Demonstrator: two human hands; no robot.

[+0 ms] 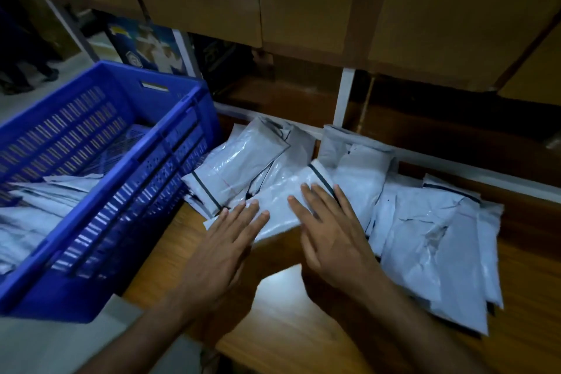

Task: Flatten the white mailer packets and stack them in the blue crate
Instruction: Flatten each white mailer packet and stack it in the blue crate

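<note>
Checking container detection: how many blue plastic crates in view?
1. The blue slatted plastic crate sits left of the loose mailer pile, on the wooden surface's left edge, with white mailer packets already inside. None else visible.

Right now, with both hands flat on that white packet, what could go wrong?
The white plastic mailer packet under the left hand and right hand lies on a loose, overlapping pile of white packets, so pressing may shove its neighbours about. The glossy plastic could also slip as it is lifted. The blue slotted plastic crate sits close by, so its rim might catch a packet.
</note>
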